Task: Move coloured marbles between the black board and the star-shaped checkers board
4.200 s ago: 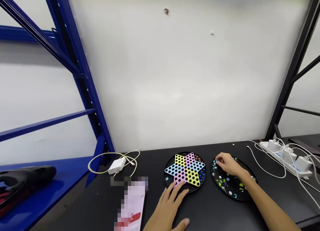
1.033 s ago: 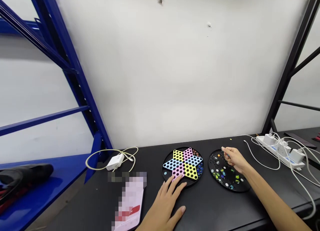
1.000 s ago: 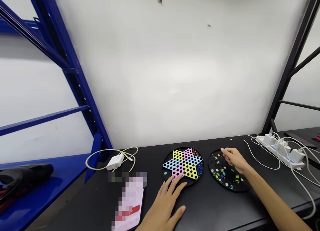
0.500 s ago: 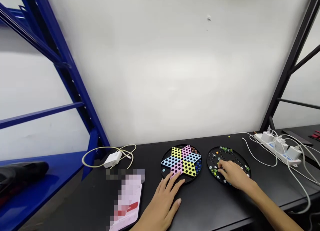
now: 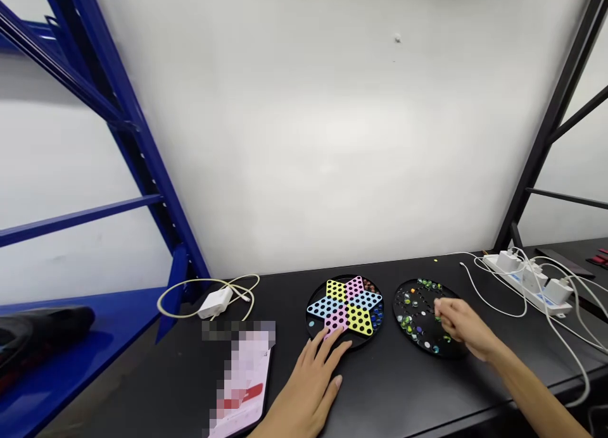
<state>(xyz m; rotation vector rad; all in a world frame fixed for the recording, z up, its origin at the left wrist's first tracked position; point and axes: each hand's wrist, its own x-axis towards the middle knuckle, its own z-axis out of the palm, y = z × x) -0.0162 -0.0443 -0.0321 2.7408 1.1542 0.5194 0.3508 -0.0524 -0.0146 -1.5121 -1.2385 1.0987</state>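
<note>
Now the right hand (image 5: 462,327) is drawn rightward, curled, any grip hidden, so marbles (image 5: 409,328) left of it in the black tray (image 5: 451,351) are exposed, presumably easier to reach, while the star board (image 5: 345,303) is touched by the flat-spread left hand (image 5: 306,381).

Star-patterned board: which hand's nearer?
Left. The left hand has its fingertips at the near pink point of the star-patterned board; the right hand is off to its right, over the marble tray.

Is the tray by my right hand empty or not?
Not empty: the tray holds scattered marbles, several of them green; the right hand hides part.
</note>
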